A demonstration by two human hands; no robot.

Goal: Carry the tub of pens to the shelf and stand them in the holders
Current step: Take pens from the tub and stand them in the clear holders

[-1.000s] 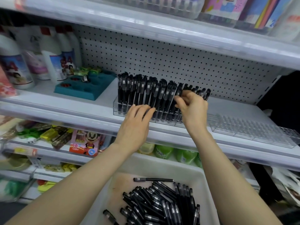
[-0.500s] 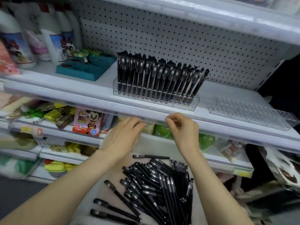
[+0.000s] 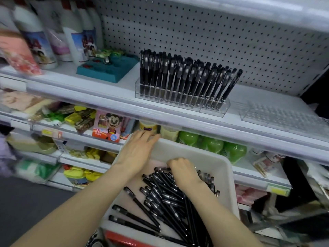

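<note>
Now the white tub (image 3: 220, 168) sits low in front of the shelving, below the shelf (image 3: 106, 97) with the holders. Many black pens (image 3: 165, 198) lie loose in it, heaped toward its right side. The left hand (image 3: 137, 150) lies flat with straight fingers on the far left rim of the tub and holds nothing. The right hand (image 3: 185, 172) is down on the heap with its fingers curled under; whether it has a pen, I cannot tell. On the shelf a clear holder (image 3: 210, 108) keeps rows of capped pens (image 3: 183, 77) standing, leaning a little right, and a second clear holder (image 3: 284, 118) stands just beside it. One shelf lower, a pink box (image 3: 107, 127) shows "18" — the other labels are too blurred to read.
</note>
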